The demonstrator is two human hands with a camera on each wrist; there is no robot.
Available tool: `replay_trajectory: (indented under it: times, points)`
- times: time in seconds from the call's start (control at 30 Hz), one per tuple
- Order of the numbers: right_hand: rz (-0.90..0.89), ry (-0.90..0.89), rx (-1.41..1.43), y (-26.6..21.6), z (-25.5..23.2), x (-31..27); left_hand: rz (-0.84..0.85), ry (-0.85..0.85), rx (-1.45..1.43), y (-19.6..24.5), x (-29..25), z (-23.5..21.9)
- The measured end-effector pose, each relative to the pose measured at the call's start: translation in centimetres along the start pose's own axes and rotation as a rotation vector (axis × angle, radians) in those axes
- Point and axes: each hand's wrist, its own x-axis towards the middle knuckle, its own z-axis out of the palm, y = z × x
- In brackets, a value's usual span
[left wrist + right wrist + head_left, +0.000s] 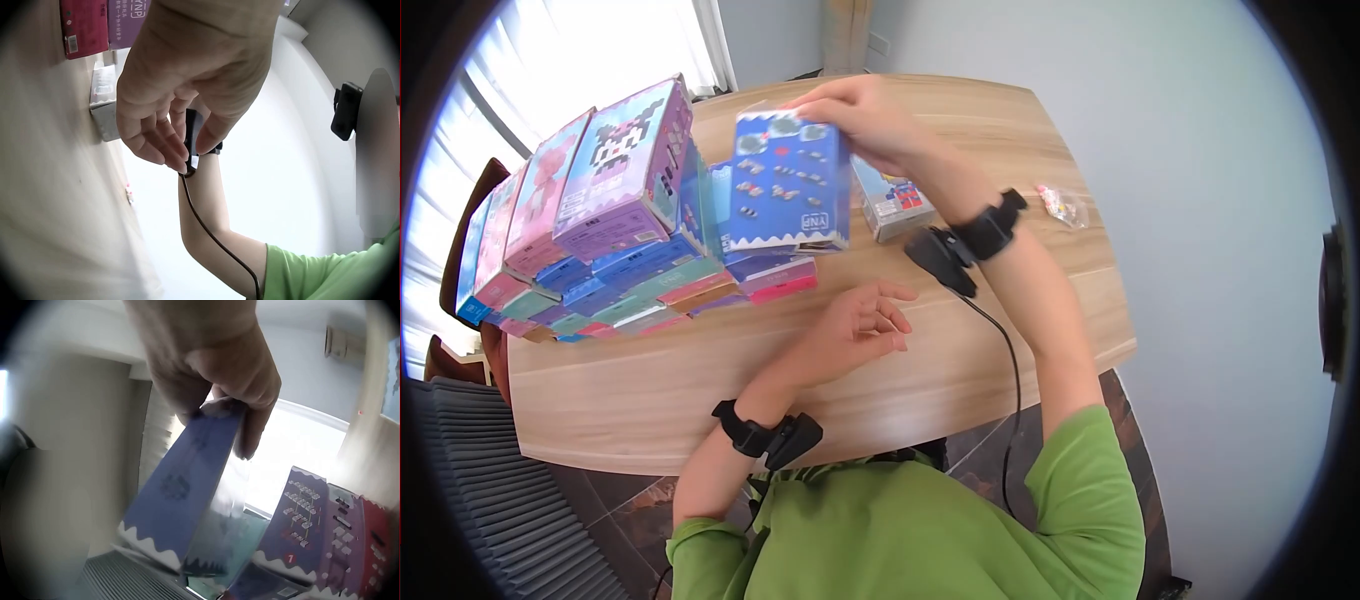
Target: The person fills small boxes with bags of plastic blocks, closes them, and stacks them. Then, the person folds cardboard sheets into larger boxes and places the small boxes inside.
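Note:
My right hand [862, 125] grips a blue toy box [785, 190] by its far end, thumb on the face printed with small parts and "YNP". In the right wrist view the same box [181, 481] hangs tilted from the fingers, beside more printed boxes [297, 519]. The head view shows it against the right end of a stack of boxes, overlapping the blue and pink ones there. Over the near part of the table, my left hand [850, 330] is held with loosely bent fingers and nothing in them. A grey box [892, 205] stands just right of the held one.
Stacked toy boxes fill the table's left side, topped by a purple box [615, 150] with a pixel figure and pink boxes [545, 205]. A small clear packet [1062, 205] lies on the wooden table [960, 350] at right. A cable [1012, 400] trails from the right wrist.

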Motion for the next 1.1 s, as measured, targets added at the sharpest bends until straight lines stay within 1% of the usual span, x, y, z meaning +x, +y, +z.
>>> replay_trajectory:
  times: [0.03,0.1,0.2,0.3,0.33,0.4,0.5,0.6,0.63,0.7,0.73,0.8,0.83,0.9,0.93,0.97,1.03,1.1]
  points:
    - [-0.015,-0.02,0.04,0.8,0.7,1.1,0.017,-0.003,0.005,-0.1,0.1,-0.1]
    - [-0.043,-0.056,0.12,2.2,1.9,2.8,0.057,0.049,-0.007,0.2,0.0,0.0]
    - [-0.213,0.012,-0.16,3.1,3.1,3.5,0.123,0.109,-0.049,0.9,0.1,-0.2]
    - [-0.441,0.178,-0.558,2.3,2.4,2.8,0.205,0.17,-0.087,1.7,0.4,-0.6]
    - [-0.411,0.203,-0.642,2.2,1.5,2.4,0.238,0.189,-0.097,2.0,0.4,-0.8]
    - [-0.351,0.245,-0.809,1.6,-1.5,2.2,0.227,0.163,-0.103,2.6,0.4,-1.0]
    - [-0.286,0.268,-1.191,5.9,-7.5,2.3,0.175,0.093,-0.072,2.4,0.8,-1.0]
    - [-0.008,-0.031,-1.525,5.3,-9.0,0.2,0.099,0.013,-0.029,1.3,1.4,-0.9]
    - [0.042,-0.099,-1.413,5.5,-9.7,-0.1,0.071,-0.01,-0.017,1.0,1.6,-0.9]
    - [0.134,-0.23,-1.186,6.4,-11.0,-0.6,0.021,0.0,0.002,0.5,1.9,-0.8]
    - [0.128,-0.145,-1.099,6.0,-11.1,-1.1,-0.004,0.007,0.01,0.2,2.0,-0.8]
    - [0.118,0.02,-0.921,5.5,-11.0,-2.4,-0.07,0.09,0.057,-0.4,2.4,-1.0]
    - [0.028,0.108,-0.87,4.8,-10.7,-3.3,-0.103,0.131,0.079,-0.9,2.6,-1.1]
    - [-0.151,0.285,-0.766,2.7,-9.4,-5.7,-0.039,0.255,0.097,-2.3,3.1,-1.1]
    - [-0.127,0.293,-0.697,1.2,-8.3,-7.3,-0.007,0.315,0.105,-2.7,3.3,-1.0]
    - [-0.103,0.302,-0.629,-0.3,-6.8,-9.0,0.108,0.369,0.085,-2.6,3.8,-0.8]
    - [-0.148,0.337,-0.763,-1.7,-3.4,-12.3,0.33,0.47,0.04,-2.3,4.9,-0.2]
    - [-0.137,0.341,-0.767,-2.2,-1.6,-14.8,0.376,0.571,-0.136,-2.0,4.9,0.4]
